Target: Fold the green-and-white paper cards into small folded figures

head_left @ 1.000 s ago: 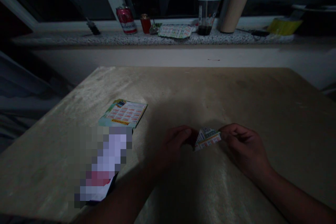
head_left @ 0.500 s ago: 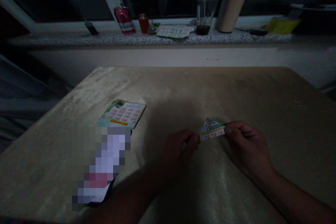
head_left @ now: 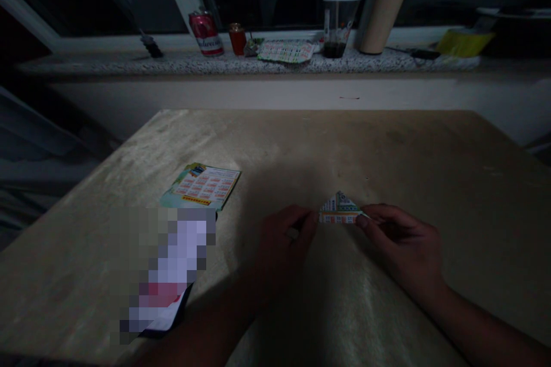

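A small piece of folded printed paper (head_left: 339,210), with a peaked top and a straight band along its bottom, is held up just over the table. My left hand (head_left: 287,235) pinches its left end between thumb and fingers. At the opposite end, my right hand (head_left: 400,235) grips the corner, thumb in front. Both hands are closed on the paper, and the fingers behind it are hidden. To the left lies a printed card or booklet (head_left: 206,185) with a grid of orange and white boxes.
A phone-like device (head_left: 172,275), mostly pixelated, lies on the table (head_left: 301,137) beside my left forearm. Along the windowsill stand a red can (head_left: 206,34), a small orange jar (head_left: 236,40), a patterned packet (head_left: 286,51), a lidded cup with a straw (head_left: 338,23) and a cardboard tube (head_left: 385,6).
The folded paper has shifted slightly left and turned from a tilt to nearly level. Both hands have moved with it, keeping their pinch on its ends.
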### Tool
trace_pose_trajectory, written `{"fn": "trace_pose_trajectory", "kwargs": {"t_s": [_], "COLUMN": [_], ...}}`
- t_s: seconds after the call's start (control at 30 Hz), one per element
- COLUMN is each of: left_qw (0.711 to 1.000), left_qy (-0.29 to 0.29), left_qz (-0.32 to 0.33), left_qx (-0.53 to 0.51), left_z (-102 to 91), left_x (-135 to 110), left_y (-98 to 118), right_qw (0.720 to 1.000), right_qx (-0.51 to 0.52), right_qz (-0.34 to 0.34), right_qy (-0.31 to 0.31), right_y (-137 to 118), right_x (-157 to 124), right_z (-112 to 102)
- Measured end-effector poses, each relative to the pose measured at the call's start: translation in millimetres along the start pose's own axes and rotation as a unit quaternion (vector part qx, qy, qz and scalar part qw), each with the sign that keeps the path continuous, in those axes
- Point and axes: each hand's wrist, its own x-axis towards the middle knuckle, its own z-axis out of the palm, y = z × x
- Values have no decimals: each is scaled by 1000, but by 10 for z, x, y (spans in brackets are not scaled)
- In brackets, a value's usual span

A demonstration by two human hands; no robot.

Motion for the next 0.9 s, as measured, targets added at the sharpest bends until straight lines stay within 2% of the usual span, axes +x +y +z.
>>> {"fn": "trace_pose_trajectory", "kwargs": {"t_s": [0.17, 0.3, 0.7, 0.9], "left_qw": [997, 995, 994, 991], "left_qy": [47, 61, 74, 67], "left_qz": [-35, -45, 27, 71], "left_qx": [-52, -62, -77, -91], "left_z": [16, 40, 56, 75], "left_x": [-11, -18, -65, -72], "left_y": [-17, -34, -86, -105], "right_qw": [999, 997, 991, 993], "right_qx": [-16, -44, -74, -54], "right_qz": [-27, -42, -70, -53], "right_qy": [-25, -51, -89, -94], "right_y": [16, 43, 86, 86], "right_x": [-9, -1, -1, -1], "right_z": [5, -11, 14, 18]}}
